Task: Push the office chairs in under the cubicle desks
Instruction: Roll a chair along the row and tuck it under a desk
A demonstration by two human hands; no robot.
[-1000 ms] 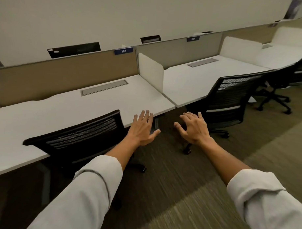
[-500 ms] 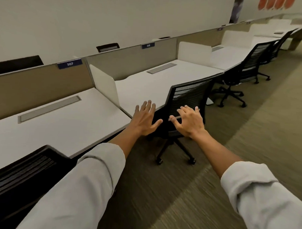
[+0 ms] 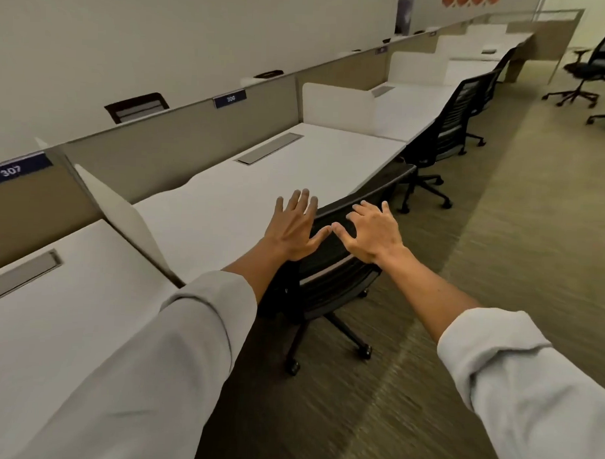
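Both hands, left hand (image 3: 294, 229) and right hand (image 3: 373, 235), reach out with fingers spread over the black chair's (image 3: 330, 281) backrest. The chair stands at the white desk's (image 3: 261, 190) front edge, open carpet (image 3: 427, 336) to its right.

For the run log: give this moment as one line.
left hand open | right hand open | both at chair back | desk ahead | chair not fully under
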